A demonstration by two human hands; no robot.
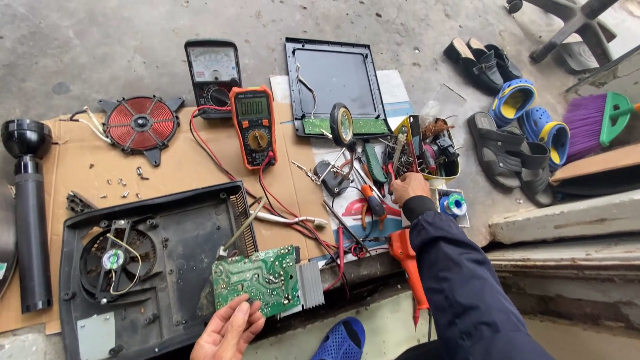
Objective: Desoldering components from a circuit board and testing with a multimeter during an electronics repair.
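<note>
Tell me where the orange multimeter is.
The orange multimeter lies on the cardboard at upper centre of the head view, just right of the black analog meter and left of the magnifier.

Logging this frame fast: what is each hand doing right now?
Left hand: holds the green circuit board from below.
Right hand: closed among the tools; its grip cannot be told.

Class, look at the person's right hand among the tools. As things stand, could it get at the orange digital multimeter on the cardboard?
Probably yes. The right hand is busy at the tool pile, but only red and black test leads lie between it and the orange digital multimeter, which sits uncovered. The left hand holds the green circuit board, well clear.
</note>
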